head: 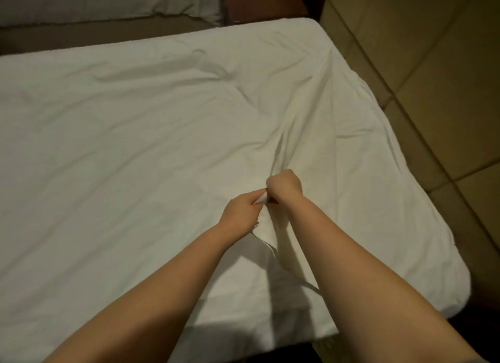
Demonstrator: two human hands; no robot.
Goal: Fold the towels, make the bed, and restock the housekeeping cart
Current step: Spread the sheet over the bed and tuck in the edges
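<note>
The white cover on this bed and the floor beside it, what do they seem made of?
The white cover looks like soft matt woven cloth, perhaps cotton: it creases and bunches where the left hand and right hand grip it. The floor looks like large beige tiles, faintly glossy, with dark joint lines.
</note>
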